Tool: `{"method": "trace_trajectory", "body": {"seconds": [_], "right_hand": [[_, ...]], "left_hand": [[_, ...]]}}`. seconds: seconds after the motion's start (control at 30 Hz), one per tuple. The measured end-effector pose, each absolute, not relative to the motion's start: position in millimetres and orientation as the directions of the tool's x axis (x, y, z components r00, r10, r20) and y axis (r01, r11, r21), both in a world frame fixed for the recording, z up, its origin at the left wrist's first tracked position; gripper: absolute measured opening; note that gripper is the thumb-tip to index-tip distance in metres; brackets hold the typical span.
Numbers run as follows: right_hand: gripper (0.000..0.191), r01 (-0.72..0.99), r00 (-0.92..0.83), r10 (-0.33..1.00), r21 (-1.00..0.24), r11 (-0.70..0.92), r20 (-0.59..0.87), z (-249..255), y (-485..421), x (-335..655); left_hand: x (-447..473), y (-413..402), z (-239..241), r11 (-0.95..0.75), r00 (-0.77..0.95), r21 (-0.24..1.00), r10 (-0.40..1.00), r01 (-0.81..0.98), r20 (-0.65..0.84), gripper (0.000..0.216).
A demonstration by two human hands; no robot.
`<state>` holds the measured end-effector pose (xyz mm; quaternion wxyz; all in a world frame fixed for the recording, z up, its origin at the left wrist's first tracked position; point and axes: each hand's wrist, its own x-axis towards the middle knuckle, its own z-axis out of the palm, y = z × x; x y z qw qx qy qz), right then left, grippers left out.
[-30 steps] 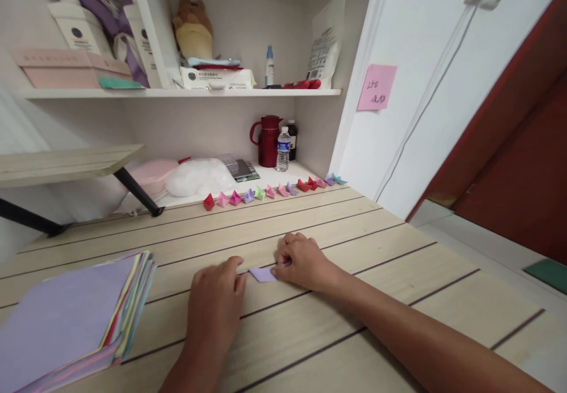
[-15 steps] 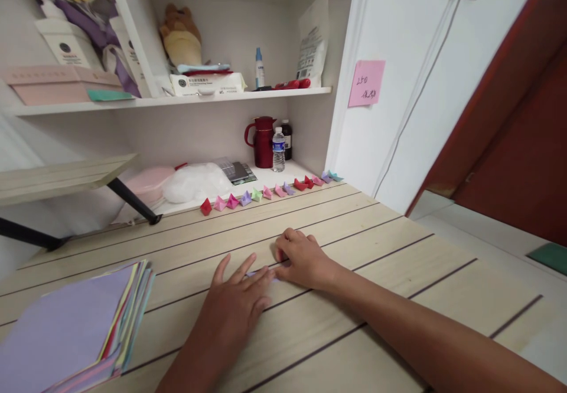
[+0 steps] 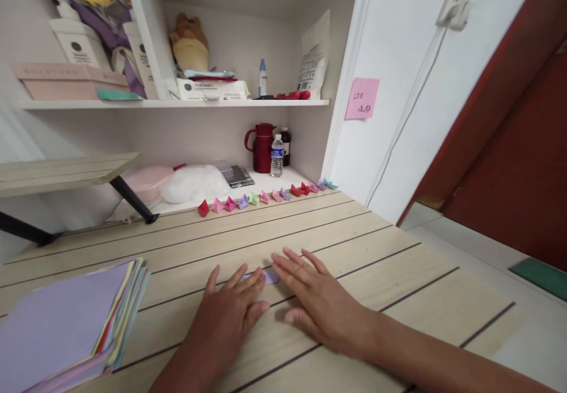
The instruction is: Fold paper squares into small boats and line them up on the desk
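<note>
A small folded piece of purple paper [image 3: 271, 276] lies flat on the wooden table [image 3: 354, 233], partly hidden by my fingers. My left hand [image 3: 234, 304] rests palm down with its fingers spread, the fingertips on the paper's left part. On the other side, my right hand [image 3: 314, 292] is flat too, its fingers stretched out and the fingertips at the paper's right end. Neither hand grips anything. How the paper is folded underneath is hidden.
Along the table's far edge runs a row of small folded paper boats [image 3: 243, 201]. A stack of coloured paper [image 3: 66, 316] lies at the left, below a raised wooden stand [image 3: 66, 171]. Behind are a red jug [image 3: 263, 148] and a water bottle [image 3: 277, 158].
My right hand has gone from curled, pinching fingers to a flat, stretched hand near the paper's right end. More of the purple paper shows. My left hand stays spread on it.
</note>
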<state>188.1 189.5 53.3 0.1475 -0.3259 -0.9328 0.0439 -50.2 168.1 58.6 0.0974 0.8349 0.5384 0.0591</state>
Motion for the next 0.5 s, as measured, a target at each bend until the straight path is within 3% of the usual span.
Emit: {"method": "trace_trajectory", "body": {"seconds": [0.1, 0.2, 0.5], "right_hand": [[0.072, 0.533, -0.816, 0.561, -0.198, 0.823, 0.136, 52, 183, 185], [0.075, 0.560, -0.804, 0.586, -0.204, 0.803, 0.101, 52, 184, 184], [0.072, 0.602, -0.749, 0.633, -0.196, 0.774, 0.195, 55, 181, 169]], "left_hand": [[-48, 168, 58, -0.391, 0.402, 0.207, 0.916, 0.897, -0.012, 0.048], [-45, 164, 59, -0.378, 0.391, 0.203, 0.920, 0.903, -0.030, 0.050], [-44, 155, 52, -0.343, 0.350, 0.168, 0.937, 0.924, -0.011, 0.062]]}}
